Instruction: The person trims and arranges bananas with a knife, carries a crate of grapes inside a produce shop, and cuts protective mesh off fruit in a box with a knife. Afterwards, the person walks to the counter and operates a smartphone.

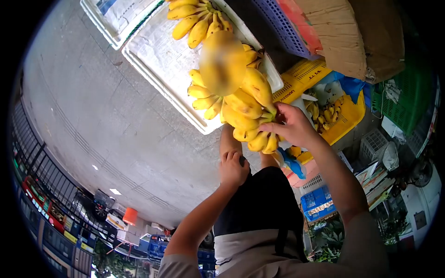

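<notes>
My right hand (289,125) grips a large bunch of yellow bananas (243,109) by its stem, holding it up beside the white foam tray (157,60). Part of this bunch is covered by a blurred patch. My left hand (234,169) rests on my knee, its fingers bent around something small and dark that I cannot make out. Another banana bunch (197,21) lies on the tray at its far end, and more bananas (204,95) show at its near end.
A yellow crate (345,125) with smaller bananas stands to the right, near a purple crate (282,28), cardboard (336,34) and a green crate (403,104). Grey pavement (106,106) stretches left toward a black railing (55,171). A blue crate (317,202) sits at lower right.
</notes>
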A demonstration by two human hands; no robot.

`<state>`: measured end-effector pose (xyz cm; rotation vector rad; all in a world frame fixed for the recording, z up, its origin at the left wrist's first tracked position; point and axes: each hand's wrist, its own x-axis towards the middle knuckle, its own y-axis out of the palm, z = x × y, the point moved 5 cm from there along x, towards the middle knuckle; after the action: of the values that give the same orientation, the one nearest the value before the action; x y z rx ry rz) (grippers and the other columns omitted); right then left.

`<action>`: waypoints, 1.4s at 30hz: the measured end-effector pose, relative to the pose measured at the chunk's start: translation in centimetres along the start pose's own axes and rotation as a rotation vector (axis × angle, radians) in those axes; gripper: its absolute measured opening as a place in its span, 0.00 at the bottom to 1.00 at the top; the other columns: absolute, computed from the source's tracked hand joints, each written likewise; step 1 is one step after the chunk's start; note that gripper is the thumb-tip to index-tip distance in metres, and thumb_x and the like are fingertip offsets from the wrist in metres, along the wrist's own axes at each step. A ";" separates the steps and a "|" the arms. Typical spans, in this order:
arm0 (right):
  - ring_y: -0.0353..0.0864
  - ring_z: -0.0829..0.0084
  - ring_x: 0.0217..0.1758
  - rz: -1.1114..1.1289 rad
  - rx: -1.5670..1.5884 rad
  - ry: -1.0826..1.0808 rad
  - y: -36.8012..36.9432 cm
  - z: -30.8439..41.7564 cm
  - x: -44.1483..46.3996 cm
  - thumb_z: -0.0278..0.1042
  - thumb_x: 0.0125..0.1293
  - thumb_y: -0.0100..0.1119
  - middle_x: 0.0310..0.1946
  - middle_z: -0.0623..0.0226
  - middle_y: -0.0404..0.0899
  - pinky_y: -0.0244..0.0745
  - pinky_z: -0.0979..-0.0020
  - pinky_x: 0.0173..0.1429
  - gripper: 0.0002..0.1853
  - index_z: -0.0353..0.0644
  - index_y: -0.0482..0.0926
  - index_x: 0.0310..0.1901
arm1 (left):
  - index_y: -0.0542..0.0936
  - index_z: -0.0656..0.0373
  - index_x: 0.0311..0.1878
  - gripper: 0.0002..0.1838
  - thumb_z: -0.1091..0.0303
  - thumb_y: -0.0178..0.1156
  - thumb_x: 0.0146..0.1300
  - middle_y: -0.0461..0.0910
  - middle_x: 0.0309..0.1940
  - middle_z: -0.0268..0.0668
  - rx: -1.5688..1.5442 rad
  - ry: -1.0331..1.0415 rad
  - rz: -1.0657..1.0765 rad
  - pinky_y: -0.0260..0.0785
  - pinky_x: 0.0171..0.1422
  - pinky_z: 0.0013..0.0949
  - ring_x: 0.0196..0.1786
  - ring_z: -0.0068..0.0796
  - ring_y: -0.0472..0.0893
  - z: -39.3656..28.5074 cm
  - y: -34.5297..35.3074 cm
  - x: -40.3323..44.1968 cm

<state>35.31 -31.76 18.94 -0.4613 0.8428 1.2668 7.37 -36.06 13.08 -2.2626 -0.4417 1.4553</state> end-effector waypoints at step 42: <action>0.84 0.60 0.58 -1.297 0.064 0.489 -32.6 -42.6 -11.6 0.57 0.74 0.62 0.54 0.56 0.86 0.76 0.60 0.63 0.30 0.35 0.79 0.62 | 0.84 0.58 0.49 0.14 0.66 0.70 0.61 0.83 0.58 0.43 0.375 0.242 0.166 0.66 0.74 0.45 0.65 0.49 0.78 -5.9 4.0 0.9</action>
<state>53.09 -78.60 -3.50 -1.0572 0.7333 -0.0836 13.29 -40.15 12.57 -2.1647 0.0911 1.1957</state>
